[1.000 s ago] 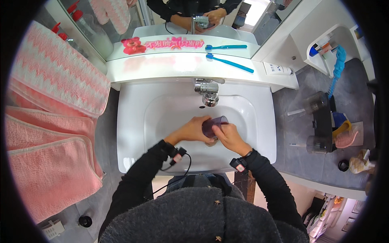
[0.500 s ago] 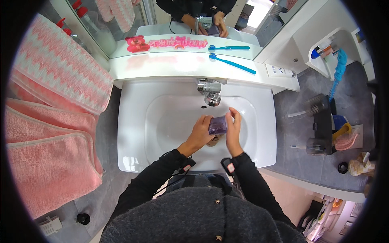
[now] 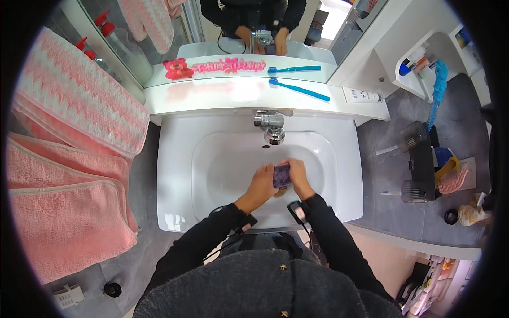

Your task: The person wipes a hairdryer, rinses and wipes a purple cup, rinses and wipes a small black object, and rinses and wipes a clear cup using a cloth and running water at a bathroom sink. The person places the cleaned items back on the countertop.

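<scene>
Both hands met over the basin of the sink (image 3: 175, 175), with a small purple object (image 3: 281, 175) caught between them. The left hand (image 3: 263, 182) was cupped against the object's left side, fingers curled round it. The right hand (image 3: 297, 175) closed over its right side, fingers bent across the top edge. So the object sat pinched between the two palms, only its purple face showing; what it was could not be told. Whether it touched the basin beneath could not be told either.

Just beyond the fingertips stood the chrome tap (image 3: 272, 127), its spout pointing down toward the hands. No stream of water could be made out.

Farther past the tap, on the white ledge, lay a teal toothbrush (image 3: 299, 89), up and to the right of the hands. A pink sticker strip (image 3: 212, 67) ran along the mirror's foot, beyond and left of the hands. The mirror (image 3: 254, 26) showed both hands again.

Well off to the left of the left hand hung pink towels (image 3: 69, 175). Well off to the right of the right hand stood a dark rack (image 3: 421, 164) with clear cups, and a pink comb (image 3: 456, 181) beside it.

Both forearms wore black sleeves, a dark cable trailing at the left wrist.
</scene>
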`<state>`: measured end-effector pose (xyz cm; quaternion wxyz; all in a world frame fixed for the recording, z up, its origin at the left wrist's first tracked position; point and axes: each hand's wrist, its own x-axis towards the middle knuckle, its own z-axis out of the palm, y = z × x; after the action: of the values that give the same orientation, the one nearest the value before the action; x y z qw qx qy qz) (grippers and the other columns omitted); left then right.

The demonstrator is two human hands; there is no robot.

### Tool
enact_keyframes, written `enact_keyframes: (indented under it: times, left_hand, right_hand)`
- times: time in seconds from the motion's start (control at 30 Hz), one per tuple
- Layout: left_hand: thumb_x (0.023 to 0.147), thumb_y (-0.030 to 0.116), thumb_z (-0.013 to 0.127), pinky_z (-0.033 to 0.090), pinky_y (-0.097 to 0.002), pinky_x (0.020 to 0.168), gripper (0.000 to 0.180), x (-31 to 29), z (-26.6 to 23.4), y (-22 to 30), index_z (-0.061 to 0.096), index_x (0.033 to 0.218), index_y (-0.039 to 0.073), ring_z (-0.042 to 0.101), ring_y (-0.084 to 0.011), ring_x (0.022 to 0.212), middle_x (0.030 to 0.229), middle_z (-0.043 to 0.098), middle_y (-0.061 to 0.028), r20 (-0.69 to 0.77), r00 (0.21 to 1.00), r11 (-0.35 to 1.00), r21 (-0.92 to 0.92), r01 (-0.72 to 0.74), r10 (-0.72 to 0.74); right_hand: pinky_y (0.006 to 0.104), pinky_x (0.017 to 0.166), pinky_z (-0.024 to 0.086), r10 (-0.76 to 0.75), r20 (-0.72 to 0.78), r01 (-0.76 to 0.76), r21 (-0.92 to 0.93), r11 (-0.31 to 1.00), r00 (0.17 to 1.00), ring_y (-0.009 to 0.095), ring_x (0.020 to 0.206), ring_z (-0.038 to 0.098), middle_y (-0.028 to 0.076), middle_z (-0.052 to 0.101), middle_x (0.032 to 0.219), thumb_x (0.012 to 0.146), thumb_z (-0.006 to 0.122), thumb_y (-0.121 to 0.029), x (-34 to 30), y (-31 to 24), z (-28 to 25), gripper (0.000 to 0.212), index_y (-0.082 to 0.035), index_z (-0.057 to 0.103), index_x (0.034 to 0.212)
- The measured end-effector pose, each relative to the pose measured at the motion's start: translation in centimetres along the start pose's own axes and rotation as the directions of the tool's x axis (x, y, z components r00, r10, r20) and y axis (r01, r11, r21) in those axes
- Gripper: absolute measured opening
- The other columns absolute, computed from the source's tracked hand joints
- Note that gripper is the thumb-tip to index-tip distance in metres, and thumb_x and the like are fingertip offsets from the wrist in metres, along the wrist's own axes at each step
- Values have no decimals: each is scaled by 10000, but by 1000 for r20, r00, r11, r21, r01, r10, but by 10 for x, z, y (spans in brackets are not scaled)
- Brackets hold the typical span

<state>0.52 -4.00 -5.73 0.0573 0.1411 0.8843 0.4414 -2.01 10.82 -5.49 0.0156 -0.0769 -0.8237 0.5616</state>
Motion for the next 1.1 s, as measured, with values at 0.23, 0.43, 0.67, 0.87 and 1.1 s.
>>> enact_keyframes:
  times: [0.23,0.43,0.67,0.87,1.1]
  left_hand:
    - [624,122,783,484,-464,844,636,8,-5,-6,498,1176,-14,577,-418,985,1024,580,-213,-32,997,998,26,-64,65]
    - [655,220,817,530,-440,784,604,10,-24,-4,543,1137,-20,659,-359,918,989,651,-188,64,998,991,-135,20,-12]
    - [960,368,613,594,-401,717,368,17,-34,0,572,1156,59,677,-259,860,995,661,-119,694,642,-279,-579,766,326]
    - [970,342,591,599,-489,789,300,26,-16,-5,579,1161,111,649,-274,1005,1143,621,-119,757,640,-471,-616,631,-133]
    - [991,423,513,541,-542,837,370,25,-6,-17,551,1213,130,635,-287,1044,1167,620,-118,744,570,-424,-668,612,-349]
  right_hand:
    - [374,730,492,-135,-20,128,-216,968,991,292,750,637,169,667,799,959,411,-204,-2,-19,3,343,1,672,875]
    - [364,792,499,-226,52,230,-92,969,973,301,840,640,155,658,867,935,546,-230,-12,-32,-2,259,5,654,942]
    - [294,849,489,-16,326,-164,517,840,945,149,888,617,79,679,954,960,538,-226,-9,-12,-8,294,31,667,1019]
    - [289,946,458,284,190,-342,497,798,940,155,1093,570,87,607,1179,1057,381,-346,-12,9,15,446,-11,589,1267]
    - [334,1064,382,25,390,-120,221,968,920,196,1251,472,86,489,1338,932,622,-295,-27,5,3,556,-76,456,1416]
